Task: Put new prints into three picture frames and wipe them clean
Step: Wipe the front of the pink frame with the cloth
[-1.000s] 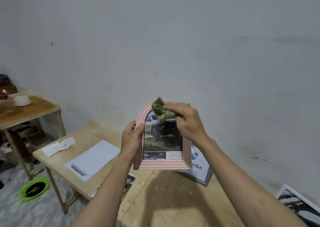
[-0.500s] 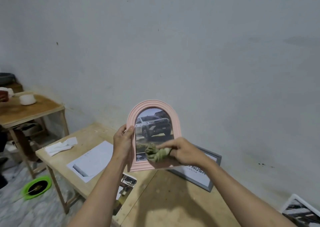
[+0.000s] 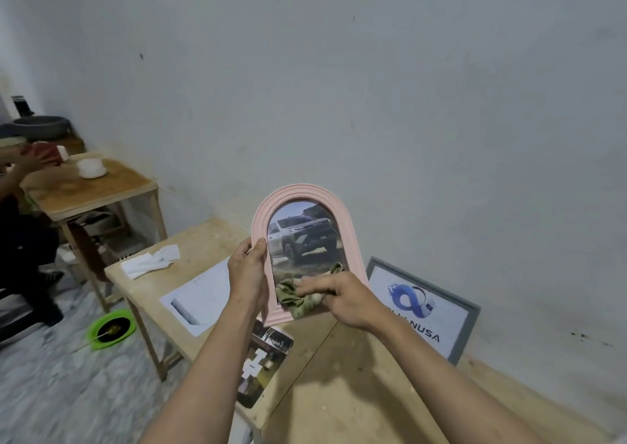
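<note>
My left hand (image 3: 249, 275) grips the left edge of a pink arched picture frame (image 3: 298, 194), held upright above the wooden table (image 3: 356, 392). The frame holds a print of a grey pickup truck. My right hand (image 3: 342, 297) presses a crumpled green cloth (image 3: 295, 299) against the lower part of the glass, fingers laid over the cloth. A grey rectangular frame (image 3: 471, 321) with a blue logo print leans on the wall behind, to the right. Loose photo prints (image 3: 263, 362) lie on the table below my left forearm.
A white sheet of paper (image 3: 200, 297) and a white tissue (image 3: 151, 261) lie on the table's left part. Another wooden table (image 3: 101, 192) with a white cup stands at far left, where another person's hand shows. A green dish (image 3: 110, 329) sits on the floor.
My right hand wiped the cloth from the top of the arched glass down to its bottom. The frame shifted slightly left, and my view swung to the right.
</note>
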